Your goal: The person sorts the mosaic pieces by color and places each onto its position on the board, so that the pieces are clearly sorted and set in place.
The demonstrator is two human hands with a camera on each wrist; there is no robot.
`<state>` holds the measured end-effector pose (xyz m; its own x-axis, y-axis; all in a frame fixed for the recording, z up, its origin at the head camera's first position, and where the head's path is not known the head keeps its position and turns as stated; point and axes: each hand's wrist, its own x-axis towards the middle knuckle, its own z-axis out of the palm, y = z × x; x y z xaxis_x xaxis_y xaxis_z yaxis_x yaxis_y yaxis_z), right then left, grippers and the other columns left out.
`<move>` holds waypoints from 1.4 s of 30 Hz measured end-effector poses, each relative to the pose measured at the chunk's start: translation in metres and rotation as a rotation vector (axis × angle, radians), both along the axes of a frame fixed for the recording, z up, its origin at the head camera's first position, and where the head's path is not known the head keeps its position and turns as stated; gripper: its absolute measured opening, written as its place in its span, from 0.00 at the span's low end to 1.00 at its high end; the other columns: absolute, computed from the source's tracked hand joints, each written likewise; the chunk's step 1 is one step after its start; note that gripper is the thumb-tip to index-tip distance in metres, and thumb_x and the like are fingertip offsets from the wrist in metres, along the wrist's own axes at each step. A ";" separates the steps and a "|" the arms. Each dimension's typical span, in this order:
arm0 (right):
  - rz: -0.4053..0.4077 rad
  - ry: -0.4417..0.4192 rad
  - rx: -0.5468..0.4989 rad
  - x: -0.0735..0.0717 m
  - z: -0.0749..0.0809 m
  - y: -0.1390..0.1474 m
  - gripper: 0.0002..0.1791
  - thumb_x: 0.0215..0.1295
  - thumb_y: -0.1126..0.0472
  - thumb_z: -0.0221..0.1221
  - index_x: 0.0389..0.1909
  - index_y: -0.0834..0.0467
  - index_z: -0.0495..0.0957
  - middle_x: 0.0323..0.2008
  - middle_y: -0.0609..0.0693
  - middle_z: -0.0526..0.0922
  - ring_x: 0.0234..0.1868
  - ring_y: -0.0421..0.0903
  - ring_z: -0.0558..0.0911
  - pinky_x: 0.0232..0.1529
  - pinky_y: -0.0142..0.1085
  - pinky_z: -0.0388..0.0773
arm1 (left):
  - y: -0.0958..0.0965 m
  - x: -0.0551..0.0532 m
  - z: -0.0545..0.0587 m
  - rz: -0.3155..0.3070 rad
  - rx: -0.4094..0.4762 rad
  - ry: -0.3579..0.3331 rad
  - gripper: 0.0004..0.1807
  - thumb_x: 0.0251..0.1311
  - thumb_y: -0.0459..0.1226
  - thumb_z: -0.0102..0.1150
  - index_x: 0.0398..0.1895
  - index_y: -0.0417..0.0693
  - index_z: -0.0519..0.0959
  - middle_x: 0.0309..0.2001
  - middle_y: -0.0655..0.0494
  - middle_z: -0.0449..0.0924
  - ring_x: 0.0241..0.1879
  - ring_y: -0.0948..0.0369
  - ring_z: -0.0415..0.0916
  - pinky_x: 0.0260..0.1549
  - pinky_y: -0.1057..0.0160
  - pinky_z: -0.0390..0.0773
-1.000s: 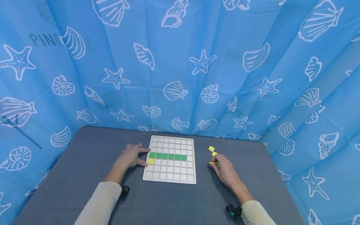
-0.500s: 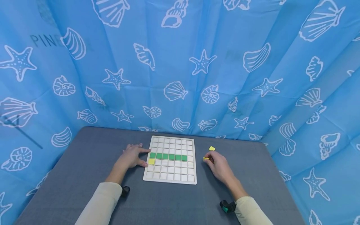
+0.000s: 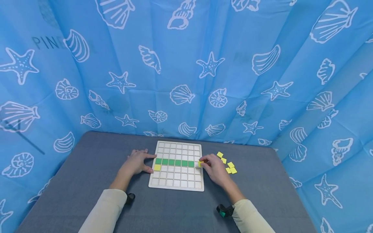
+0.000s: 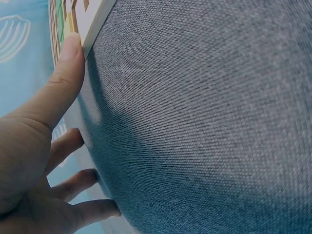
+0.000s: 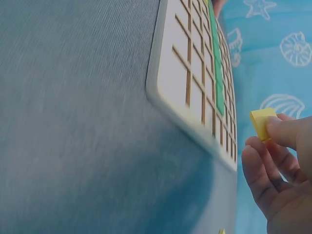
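A white grid board (image 3: 176,187) lies on the grey cloth. Green square tiles (image 3: 178,162) form a row across its middle, ending one cell short of the right side. One yellow tile (image 3: 157,167) fills the leftmost cell of the row below. My left hand (image 3: 136,163) rests at the board's left edge, thumb and index finger touching the rim, the other fingers spread on the cloth in the left wrist view. My right hand (image 3: 217,170) pinches a yellow square tile (image 5: 263,123) between thumb and fingers, over the board's right edge.
Several loose yellow tiles (image 3: 230,167) lie on the cloth right of the board, beyond my right hand. A blue curtain (image 3: 186,81) printed with white shells and starfish hangs behind the grey-covered table (image 3: 175,213).
My right hand has picked up a yellow tile from the loose ones and carried it left to the board's right edge. The left hand has stayed at the board's left side.
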<state>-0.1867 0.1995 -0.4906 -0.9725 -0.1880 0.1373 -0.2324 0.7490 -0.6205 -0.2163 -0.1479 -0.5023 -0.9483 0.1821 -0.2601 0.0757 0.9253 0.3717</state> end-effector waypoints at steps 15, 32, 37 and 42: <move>0.051 -0.056 -0.113 0.002 -0.004 -0.042 0.03 0.69 0.64 0.65 0.41 0.54 0.84 0.35 0.46 0.83 0.34 0.38 0.78 0.35 0.29 0.76 | 0.000 0.003 0.002 -0.007 -0.002 0.021 0.43 0.47 0.52 0.78 0.71 0.64 0.75 0.78 0.37 0.59 0.76 0.29 0.52 0.65 0.22 0.58; 0.073 -0.081 -0.091 0.000 -0.010 -0.092 0.03 0.68 0.64 0.65 0.40 0.56 0.85 0.35 0.47 0.81 0.34 0.37 0.76 0.35 0.28 0.75 | 0.000 0.002 0.000 -0.008 0.001 0.008 0.42 0.47 0.52 0.78 0.70 0.65 0.75 0.78 0.38 0.59 0.76 0.29 0.51 0.66 0.21 0.57; 0.093 -0.087 -0.062 0.000 -0.008 -0.106 0.04 0.67 0.64 0.66 0.41 0.57 0.85 0.34 0.46 0.81 0.33 0.37 0.75 0.34 0.28 0.74 | 0.001 0.002 0.000 -0.005 -0.006 0.002 0.42 0.47 0.52 0.78 0.70 0.64 0.75 0.78 0.38 0.60 0.76 0.30 0.53 0.65 0.22 0.58; 0.125 -0.074 -0.024 -0.002 -0.007 -0.117 0.04 0.67 0.64 0.66 0.41 0.57 0.85 0.34 0.46 0.81 0.34 0.37 0.75 0.35 0.29 0.74 | 0.001 0.001 0.000 -0.002 -0.012 0.010 0.42 0.47 0.53 0.78 0.70 0.65 0.75 0.78 0.38 0.61 0.75 0.30 0.54 0.65 0.22 0.59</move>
<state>-0.1890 0.0823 -0.4980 -0.9495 -0.3056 0.0716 -0.2755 0.7021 -0.6566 -0.2156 -0.1468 -0.5018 -0.9504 0.1804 -0.2533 0.0806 0.9296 0.3596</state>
